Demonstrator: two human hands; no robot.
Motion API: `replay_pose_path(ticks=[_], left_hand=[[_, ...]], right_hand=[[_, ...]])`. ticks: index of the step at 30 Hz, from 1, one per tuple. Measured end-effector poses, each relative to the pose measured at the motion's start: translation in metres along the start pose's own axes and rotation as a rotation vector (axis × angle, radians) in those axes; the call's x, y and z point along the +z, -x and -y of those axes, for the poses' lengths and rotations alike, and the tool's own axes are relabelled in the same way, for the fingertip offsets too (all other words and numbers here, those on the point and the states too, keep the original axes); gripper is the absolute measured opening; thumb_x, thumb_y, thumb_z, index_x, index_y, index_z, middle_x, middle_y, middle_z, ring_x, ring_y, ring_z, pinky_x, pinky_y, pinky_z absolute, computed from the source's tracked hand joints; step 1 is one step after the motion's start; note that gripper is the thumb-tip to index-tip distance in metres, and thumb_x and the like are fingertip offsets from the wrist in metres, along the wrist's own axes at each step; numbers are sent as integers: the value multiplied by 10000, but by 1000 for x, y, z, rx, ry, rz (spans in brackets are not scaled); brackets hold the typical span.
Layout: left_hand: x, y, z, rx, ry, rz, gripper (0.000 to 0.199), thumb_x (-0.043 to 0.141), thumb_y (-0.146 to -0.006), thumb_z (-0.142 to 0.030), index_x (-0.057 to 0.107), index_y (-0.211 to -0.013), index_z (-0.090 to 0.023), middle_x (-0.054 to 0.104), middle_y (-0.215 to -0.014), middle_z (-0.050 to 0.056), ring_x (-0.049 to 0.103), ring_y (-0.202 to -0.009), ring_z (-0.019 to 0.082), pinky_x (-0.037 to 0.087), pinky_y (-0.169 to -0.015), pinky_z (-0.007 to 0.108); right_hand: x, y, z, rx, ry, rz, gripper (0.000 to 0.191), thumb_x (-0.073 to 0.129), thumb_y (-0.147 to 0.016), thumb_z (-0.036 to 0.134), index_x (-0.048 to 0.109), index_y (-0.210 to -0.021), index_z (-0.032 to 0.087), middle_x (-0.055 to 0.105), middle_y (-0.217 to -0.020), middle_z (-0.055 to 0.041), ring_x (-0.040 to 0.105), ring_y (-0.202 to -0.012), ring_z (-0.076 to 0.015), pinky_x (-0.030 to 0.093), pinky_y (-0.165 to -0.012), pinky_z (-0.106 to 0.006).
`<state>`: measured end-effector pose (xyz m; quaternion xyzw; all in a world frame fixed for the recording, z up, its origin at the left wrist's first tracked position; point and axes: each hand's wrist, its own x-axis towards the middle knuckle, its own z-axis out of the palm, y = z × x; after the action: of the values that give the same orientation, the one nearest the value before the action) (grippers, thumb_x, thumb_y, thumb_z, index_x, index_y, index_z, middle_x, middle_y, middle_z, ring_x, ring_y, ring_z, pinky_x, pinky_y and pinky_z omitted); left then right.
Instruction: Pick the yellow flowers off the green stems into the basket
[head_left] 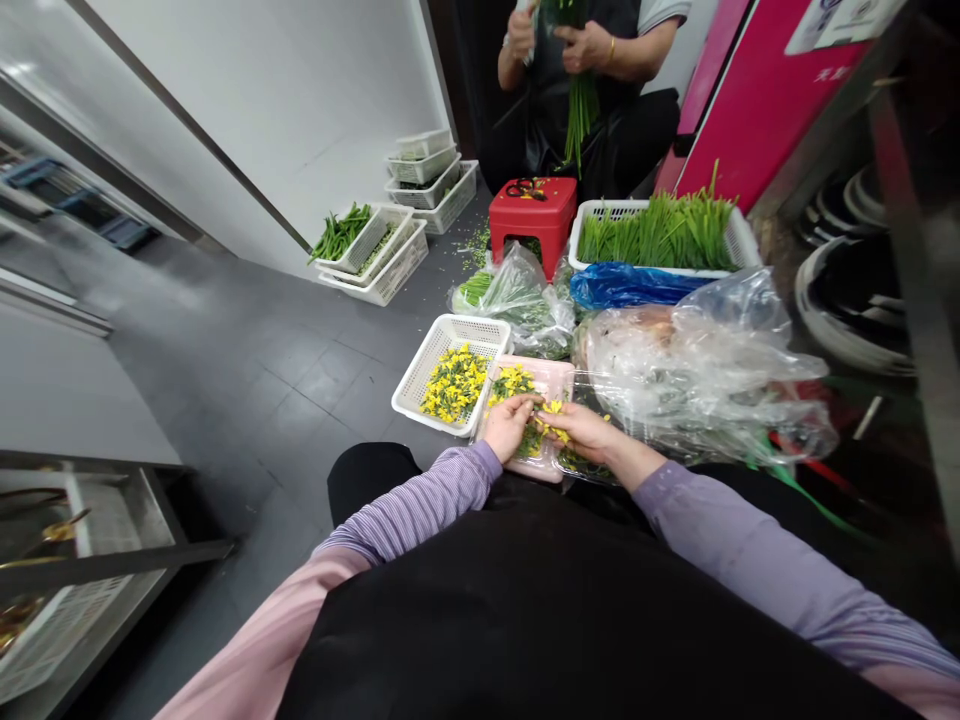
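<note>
My right hand [586,432] is closed around a few yellow flowers [553,434], which stick out at its fingertips. Close beside it, my left hand [507,427] pinches something too small to make out, its fingertips almost meeting those of the right. Both are held over a pale pink tray [553,376] with yellow flowers and green bits in it. Left of that tray stands a white perforated basket [409,388] holding a heap of yellow flowers with green stems [456,384]. A clear plastic tray [592,466] lies partly hidden under my right hand.
Beyond the trays are plastic bags [675,370], a red stool [534,212] with scissors on it, and a white basket of green stalks [664,235]. Stacked baskets [382,275] line the left wall. Opposite, a person's hands [589,48] hold long green stalks.
</note>
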<state>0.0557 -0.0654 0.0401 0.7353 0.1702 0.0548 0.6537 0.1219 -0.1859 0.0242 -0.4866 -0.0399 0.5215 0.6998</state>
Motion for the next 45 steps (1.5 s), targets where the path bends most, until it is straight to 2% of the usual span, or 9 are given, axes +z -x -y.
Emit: replay_pose_path(ticks=[4,7,14,21,28,34,36,38,45], left_hand=[[-15,-5,-3,54,-418,51,220,485,-770,-201,648,-910,-151,659,-897,41,582,-830,134,424,-819,256],[-21,-7,-5,92,-561,102,225,495,-774,-240,650,-918,-165,666,-851,36,593,-788,134,438,-792,248],[-23,-10,-8,-177,-300,242,233,439,-794,-151,588,-967,-107,624,-670,18,542,-488,67,425,-454,178],[-26,-11,-11,-242,-144,275,141,495,-771,-158,584,-853,-86,570,-587,-6,504,-435,39,392,-401,143],[-27,-10,9,-276,-232,339,139,491,-766,-187,595,-772,-95,555,-561,-6,496,-450,57,407,-442,173],[-46,-18,60,-218,-750,305,351,564,-643,-73,624,-971,-184,607,-677,-3,538,-576,92,440,-635,208],[-48,-24,68,-202,-881,319,294,564,-655,-112,644,-927,-190,627,-747,26,569,-687,131,431,-713,227],[-44,-33,71,-207,-1000,278,197,531,-712,-201,654,-863,-166,635,-804,71,578,-785,170,419,-764,249],[-6,-65,74,-282,-1193,231,347,420,-802,-317,519,-1035,-80,597,-929,186,568,-906,255,409,-800,366]], right_hand=[[-7,-1,4,-64,184,-25,275,698,-575,320,556,-677,108,546,-557,1,368,-395,-39,229,-353,-186],[-9,-1,6,-52,232,-29,284,699,-568,328,572,-687,104,548,-559,-2,357,-391,-37,223,-350,-186],[-10,1,8,5,164,-11,293,705,-553,317,583,-716,107,530,-540,4,346,-382,-39,196,-353,-189],[-8,2,7,40,111,-16,267,704,-544,283,575,-703,111,521,-527,4,356,-378,-45,192,-351,-190],[-6,2,6,121,156,13,219,682,-571,277,553,-636,113,476,-472,22,333,-362,-41,184,-342,-187],[-12,6,19,27,17,-167,229,595,-634,197,569,-849,123,468,-473,30,364,-369,-61,234,-350,-196],[-13,8,25,-19,-56,-216,199,565,-632,177,556,-824,127,495,-505,10,434,-405,-85,281,-362,-203],[-12,8,28,-50,-119,-261,174,545,-620,164,533,-793,145,532,-566,-7,491,-454,-107,322,-378,-210],[-4,4,27,-96,-174,-253,172,616,-617,209,484,-717,161,484,-537,26,434,-426,-78,295,-372,-201]])
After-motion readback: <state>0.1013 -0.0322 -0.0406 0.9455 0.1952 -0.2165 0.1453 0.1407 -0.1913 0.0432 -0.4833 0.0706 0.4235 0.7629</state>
